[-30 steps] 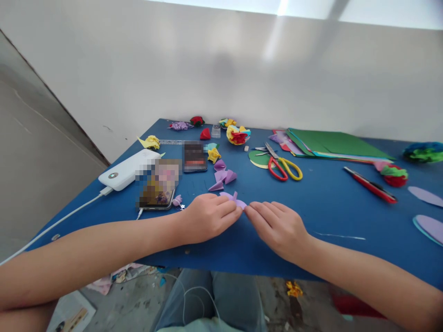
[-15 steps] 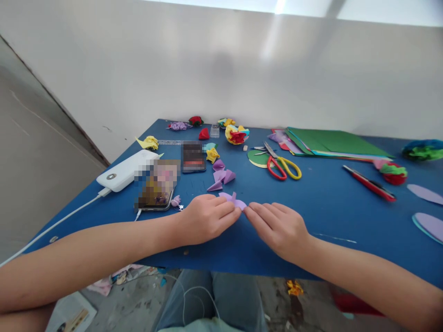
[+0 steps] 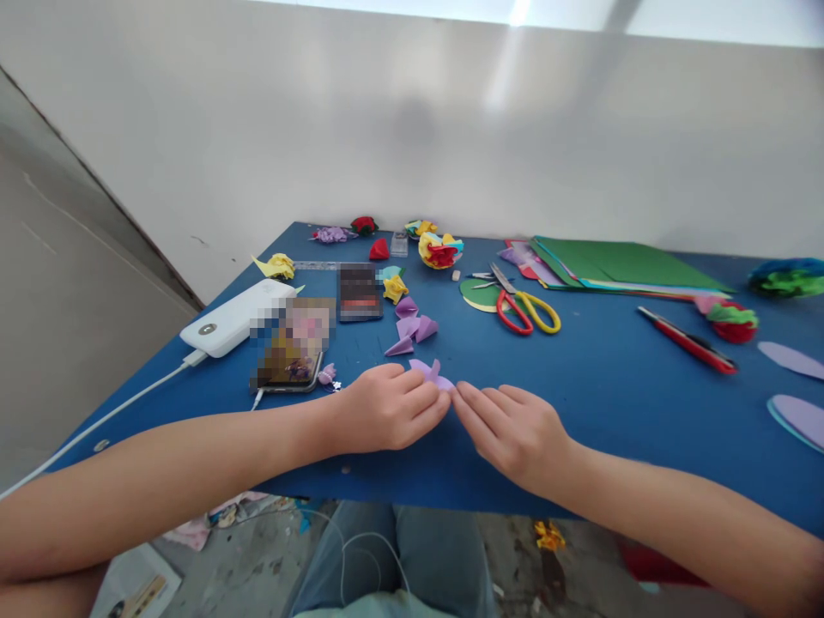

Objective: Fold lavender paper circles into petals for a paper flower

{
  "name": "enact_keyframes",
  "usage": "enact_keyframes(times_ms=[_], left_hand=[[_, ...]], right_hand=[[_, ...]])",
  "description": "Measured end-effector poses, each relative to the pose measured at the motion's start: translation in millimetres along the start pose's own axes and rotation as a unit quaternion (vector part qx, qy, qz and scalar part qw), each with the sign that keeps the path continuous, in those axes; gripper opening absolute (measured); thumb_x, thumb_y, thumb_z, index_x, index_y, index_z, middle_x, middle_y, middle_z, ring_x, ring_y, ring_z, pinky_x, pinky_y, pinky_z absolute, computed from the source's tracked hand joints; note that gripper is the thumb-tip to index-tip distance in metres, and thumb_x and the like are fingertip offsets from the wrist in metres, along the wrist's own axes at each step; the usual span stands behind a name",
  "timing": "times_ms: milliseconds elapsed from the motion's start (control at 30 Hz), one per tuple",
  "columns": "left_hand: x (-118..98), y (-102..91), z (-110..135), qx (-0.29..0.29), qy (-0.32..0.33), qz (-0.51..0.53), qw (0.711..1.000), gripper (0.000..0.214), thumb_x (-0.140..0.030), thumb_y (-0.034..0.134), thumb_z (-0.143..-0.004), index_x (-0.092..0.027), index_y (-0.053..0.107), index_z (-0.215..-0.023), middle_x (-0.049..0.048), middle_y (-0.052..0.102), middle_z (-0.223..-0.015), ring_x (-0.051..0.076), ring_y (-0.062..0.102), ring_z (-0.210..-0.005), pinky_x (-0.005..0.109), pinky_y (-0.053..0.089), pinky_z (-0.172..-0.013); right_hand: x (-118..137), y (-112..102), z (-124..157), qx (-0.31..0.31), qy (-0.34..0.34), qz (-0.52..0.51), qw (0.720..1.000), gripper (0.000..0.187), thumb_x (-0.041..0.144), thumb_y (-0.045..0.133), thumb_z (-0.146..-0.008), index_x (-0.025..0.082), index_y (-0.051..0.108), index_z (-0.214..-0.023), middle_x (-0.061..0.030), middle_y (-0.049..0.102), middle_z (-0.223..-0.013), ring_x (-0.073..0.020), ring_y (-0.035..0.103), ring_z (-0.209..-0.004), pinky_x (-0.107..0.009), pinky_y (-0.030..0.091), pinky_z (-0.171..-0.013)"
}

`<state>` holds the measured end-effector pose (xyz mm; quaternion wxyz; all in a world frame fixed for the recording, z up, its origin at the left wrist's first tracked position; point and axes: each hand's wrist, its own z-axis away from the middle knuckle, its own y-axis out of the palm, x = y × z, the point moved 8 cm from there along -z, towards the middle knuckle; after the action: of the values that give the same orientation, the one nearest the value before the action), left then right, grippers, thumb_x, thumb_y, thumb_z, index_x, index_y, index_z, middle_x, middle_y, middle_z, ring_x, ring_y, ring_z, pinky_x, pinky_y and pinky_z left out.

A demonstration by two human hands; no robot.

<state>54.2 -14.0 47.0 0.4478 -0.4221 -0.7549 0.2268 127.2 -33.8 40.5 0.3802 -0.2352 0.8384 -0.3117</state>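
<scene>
My left hand and my right hand meet at the near middle of the blue table. Both pinch a small folded purple paper piece that rests on the tabletop, fingertips pressed onto its near edge. The left fingers are curled, with thumb and forefinger on the paper. On the right hand the fingers are stretched forward and held together against the paper. Just beyond lie several purple paper cones.
A phone and a white power bank with a cable lie at the left. Red-and-yellow scissors, a red utility knife, stacked coloured paper sheets, paper flowers and purple cut-outs fill the far and right side.
My right hand has slid slightly left and nearer, closing against my left hand on the purple paper. The paper now shows less between the fingers.
</scene>
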Motion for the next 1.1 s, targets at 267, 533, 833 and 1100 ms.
enact_keyframes(times_ms=[267, 533, 833, 1100], left_hand=[[-3.2, 0.1, -1.2, 0.015, 0.025, -0.019, 0.999, 0.013, -0.015, 0.047, -0.086, -0.009, 0.057, -0.092, 0.0024, 0.057, -0.071, 0.012, 0.052, -0.060, 0.027, 0.032, -0.045], [14.5, 7.4, 2.2, 0.018, -0.086, 0.102, 0.991, 0.015, -0.020, 0.045, -0.088, -0.012, 0.057, -0.094, 0.0017, 0.058, -0.074, 0.013, 0.053, -0.067, 0.026, 0.039, -0.054], [23.3, 10.7, 4.8, 0.013, -0.165, 0.169, 0.972, 0.016, -0.021, 0.044, -0.087, -0.017, 0.058, -0.094, 0.0014, 0.060, -0.079, 0.012, 0.055, -0.067, 0.024, 0.042, -0.058], [13.1, 2.0, 3.4, -0.015, -0.084, 0.096, 0.992, 0.015, -0.017, 0.046, -0.086, -0.011, 0.055, -0.097, 0.0023, 0.060, -0.072, 0.014, 0.056, -0.068, 0.026, 0.042, -0.055]], right_hand=[[1.8, 4.9, 0.7, 0.014, -0.004, -0.001, 1.000, 0.025, 0.004, 0.039, -0.083, 0.005, 0.062, -0.092, -0.0118, 0.067, -0.085, -0.0148, 0.059, -0.061, -0.030, 0.039, -0.054], [-2.3, -1.5, -3.9, -0.003, -0.004, 0.018, 1.000, 0.020, 0.006, 0.043, -0.084, 0.005, 0.061, -0.093, -0.0121, 0.068, -0.086, -0.0161, 0.061, -0.067, -0.030, 0.041, -0.057], [-1.2, -5.3, -3.4, -0.015, -0.013, 0.017, 1.000, 0.020, 0.003, 0.043, -0.083, 0.005, 0.061, -0.092, -0.0141, 0.068, -0.088, -0.0168, 0.062, -0.068, -0.030, 0.042, -0.058], [-7.3, -0.8, -3.3, -0.003, 0.024, -0.012, 1.000, 0.019, 0.006, 0.045, -0.084, 0.006, 0.061, -0.095, -0.0115, 0.067, -0.090, -0.0153, 0.062, -0.071, -0.029, 0.042, -0.059]])
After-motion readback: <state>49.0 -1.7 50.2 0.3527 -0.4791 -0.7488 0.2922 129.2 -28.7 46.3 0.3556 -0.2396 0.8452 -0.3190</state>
